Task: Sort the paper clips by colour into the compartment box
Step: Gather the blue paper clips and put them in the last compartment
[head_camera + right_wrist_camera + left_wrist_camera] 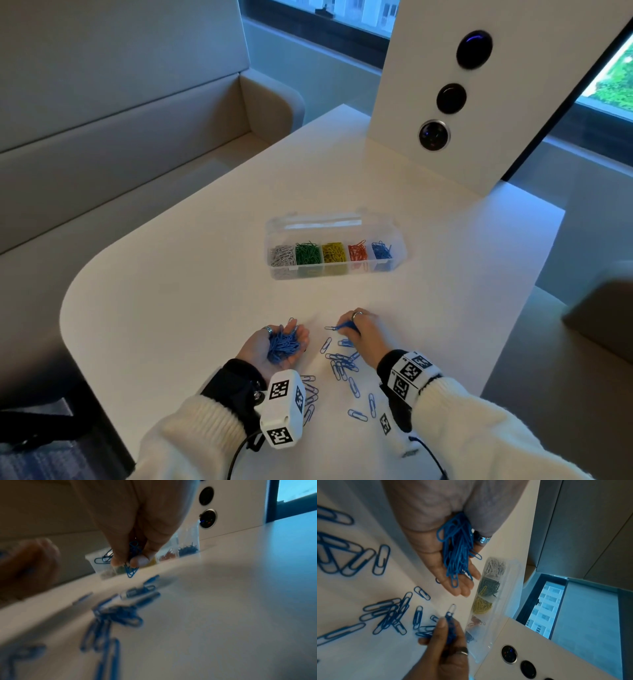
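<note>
My left hand (294, 337) lies palm up just above the table, fingers nearly straight, carrying a heap of blue clips (283, 344) (458, 553). To its right, my right hand (354, 325) (126, 560) pinches a small bunch of blue clips (340, 328) (131, 570) between thumb and fingers, low over the table. Several loose blue clips (342, 366) lie scattered between and behind both hands. The clear compartment box (335, 272) stands open farther back, holding white, green, yellow, red and blue clips (381, 250) in separate compartments.
The white table (205, 257) has a rounded left corner. An upright white panel (404, 68) with three round black sockets stands at the back right. A beige bench (102, 137) runs along the left, beyond the table edge.
</note>
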